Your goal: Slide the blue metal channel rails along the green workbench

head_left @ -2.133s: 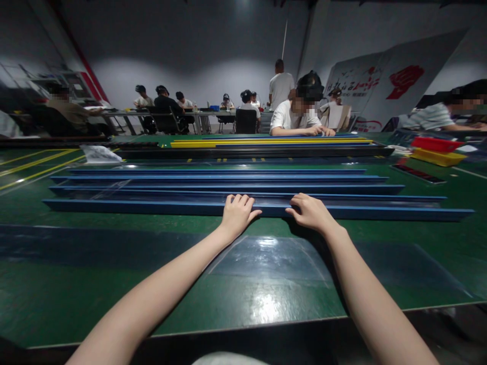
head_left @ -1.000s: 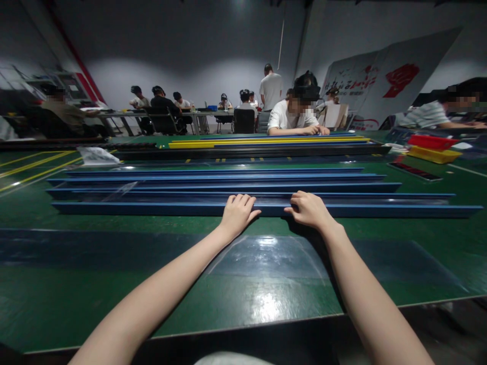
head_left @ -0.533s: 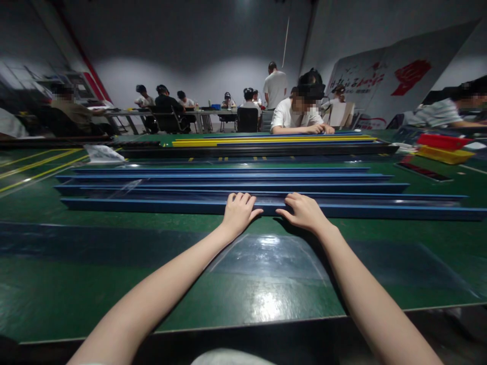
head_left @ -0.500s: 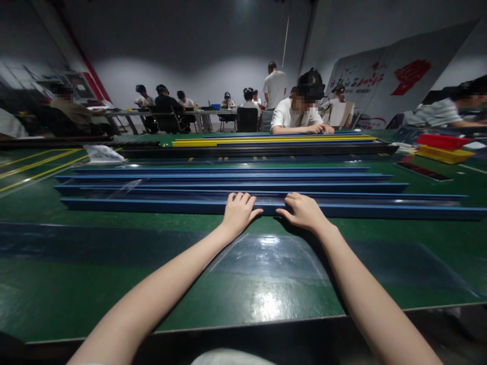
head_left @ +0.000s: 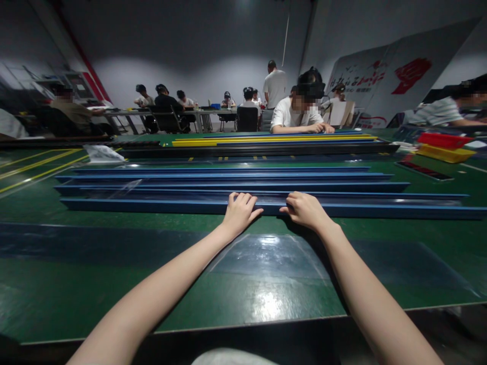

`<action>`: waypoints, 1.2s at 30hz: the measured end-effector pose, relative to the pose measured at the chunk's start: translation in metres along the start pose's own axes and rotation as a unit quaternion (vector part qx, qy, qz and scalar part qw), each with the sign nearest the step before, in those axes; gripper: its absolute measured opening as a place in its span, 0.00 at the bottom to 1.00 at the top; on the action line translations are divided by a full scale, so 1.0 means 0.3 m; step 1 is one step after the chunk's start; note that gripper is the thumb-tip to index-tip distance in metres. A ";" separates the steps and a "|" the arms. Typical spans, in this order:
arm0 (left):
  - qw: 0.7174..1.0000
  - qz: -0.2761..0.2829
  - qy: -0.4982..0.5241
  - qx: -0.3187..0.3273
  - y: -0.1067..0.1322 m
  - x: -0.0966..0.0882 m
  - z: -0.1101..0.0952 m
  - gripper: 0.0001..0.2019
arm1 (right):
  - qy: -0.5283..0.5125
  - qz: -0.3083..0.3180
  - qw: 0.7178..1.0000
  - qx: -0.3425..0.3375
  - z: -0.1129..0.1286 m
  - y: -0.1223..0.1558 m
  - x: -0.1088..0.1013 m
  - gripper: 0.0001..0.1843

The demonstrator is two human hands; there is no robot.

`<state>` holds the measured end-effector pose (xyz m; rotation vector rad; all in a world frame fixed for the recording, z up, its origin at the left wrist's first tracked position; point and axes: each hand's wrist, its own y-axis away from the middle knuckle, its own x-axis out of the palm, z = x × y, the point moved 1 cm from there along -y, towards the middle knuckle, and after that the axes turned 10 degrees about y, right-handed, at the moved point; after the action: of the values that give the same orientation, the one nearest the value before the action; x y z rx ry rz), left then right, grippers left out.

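A long blue U-shaped channel strip [head_left: 152,206] lies crosswise on the green table [head_left: 182,314], its open side facing up. My left hand [head_left: 239,212] grips its near wall, fingers bent over the top into the channel and thumb along the front. A short way to the right, my right hand [head_left: 305,209] holds the same wall, its fingers curled inside and the thumb at the front face. Both sets of fingertips are partly hidden. Clear film shows inside the channel. Just behind lie several more blue channel strips [head_left: 323,187], side by side.
A wide strip of clear film [head_left: 87,246] lies flat between the blue channels and the table's near edge. Farther back are black and yellow strips [head_left: 194,143], a phone [head_left: 424,171] and red and yellow trays [head_left: 445,153]. A co-worker [head_left: 300,109] sits opposite; several others are behind.
My right hand has shifted slightly to the right along the channel, and its thumb has drawn in. My left hand and the channel strips stay practically in place.
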<state>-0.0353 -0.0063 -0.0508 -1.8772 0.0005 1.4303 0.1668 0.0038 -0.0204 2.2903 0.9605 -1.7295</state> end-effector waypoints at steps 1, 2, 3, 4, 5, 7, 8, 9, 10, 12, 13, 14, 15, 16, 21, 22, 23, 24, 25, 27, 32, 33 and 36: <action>1.000 -0.001 0.003 0.000 0.001 -0.001 0.000 0.14 | 0.000 -0.001 1.000 0.000 -0.001 0.000 -0.001 0.18; 1.000 -0.002 0.007 0.002 0.002 -0.001 0.000 0.13 | 0.000 -0.002 1.000 0.000 -0.002 0.000 -0.002 0.18; 1.000 -0.003 0.011 0.004 0.003 -0.003 -0.001 0.13 | 0.000 -0.003 1.000 0.001 -0.003 0.001 -0.003 0.18; 1.000 -0.004 0.015 0.008 0.004 -0.004 -0.001 0.13 | -0.001 -0.002 1.000 0.003 -0.005 0.002 -0.004 0.18; 1.000 -0.004 0.020 0.012 0.005 -0.006 -0.002 0.12 | -0.002 0.000 1.000 0.006 -0.007 0.004 -0.006 0.18; 0.999 -0.002 0.031 0.024 0.005 -0.008 -0.003 0.11 | -0.003 0.007 1.000 0.013 -0.014 0.009 -0.009 0.18; 0.999 0.000 0.037 0.031 0.005 -0.008 -0.003 0.11 | -0.003 0.011 1.000 0.018 -0.018 0.012 -0.009 0.18; 0.998 0.003 0.042 0.038 0.005 -0.007 -0.004 0.11 | -0.002 0.014 1.000 0.023 -0.022 0.015 -0.010 0.18; 0.998 0.007 0.047 0.046 0.004 -0.006 -0.004 0.11 | -0.001 0.016 0.999 0.029 -0.026 0.018 -0.010 0.18; 0.997 0.012 0.052 0.056 0.002 -0.002 -0.004 0.11 | -0.002 0.017 0.999 0.041 -0.033 0.023 -0.010 0.18; 0.997 0.013 0.052 0.060 0.001 0.000 -0.004 0.12 | -0.003 0.018 0.999 0.046 -0.034 0.025 -0.009 0.18; 0.997 0.013 0.051 0.062 0.000 0.003 -0.004 0.12 | -0.005 0.018 0.999 0.050 -0.035 0.027 -0.008 0.18; 0.997 0.012 0.050 0.063 0.000 0.005 -0.003 0.12 | -0.007 0.018 0.998 0.054 -0.035 0.028 -0.007 0.18; 0.997 0.010 0.049 0.063 -0.001 0.006 -0.003 0.12 | -0.009 0.017 0.998 0.057 -0.034 0.028 -0.006 0.18; 0.997 0.010 0.043 0.060 0.000 0.006 -0.005 0.12 | -0.024 0.011 0.998 0.057 -0.031 0.030 -0.001 0.17; 0.997 0.011 0.043 0.059 -0.001 0.005 -0.005 0.12 | -0.026 0.007 0.998 0.054 -0.031 0.030 0.000 0.18; 0.997 0.012 0.043 0.058 -0.001 0.004 -0.006 0.12 | -0.027 0.003 0.998 0.049 -0.030 0.030 0.001 0.19; 0.997 0.013 0.042 0.057 -0.001 0.003 -0.007 0.12 | -0.028 -0.002 0.999 0.043 -0.028 0.029 0.002 0.20; 0.997 0.015 0.042 0.055 -0.001 0.002 -0.008 0.12 | -0.029 -0.007 0.999 0.038 -0.025 0.027 0.003 0.21; 0.998 0.015 0.042 0.054 -0.002 0.000 -0.009 0.12 | -0.033 -0.017 0.999 0.029 -0.016 0.022 0.005 0.22; 0.997 0.010 0.041 0.057 -0.002 0.001 -0.010 0.12 | -0.038 -0.039 0.998 0.020 0.010 0.010 0.012 0.20; 0.997 0.009 0.041 0.058 -0.002 0.003 -0.009 0.12 | -0.040 -0.042 0.998 0.020 0.012 0.009 0.014 0.20; 0.997 0.004 0.042 0.060 -0.002 0.007 -0.008 0.12 | -0.045 -0.048 0.998 0.022 0.013 0.008 0.019 0.20</action>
<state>-0.0323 -0.0064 -0.0521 -1.8385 0.1329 1.3265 0.1657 0.0026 -0.0277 2.2032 1.0427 -1.8927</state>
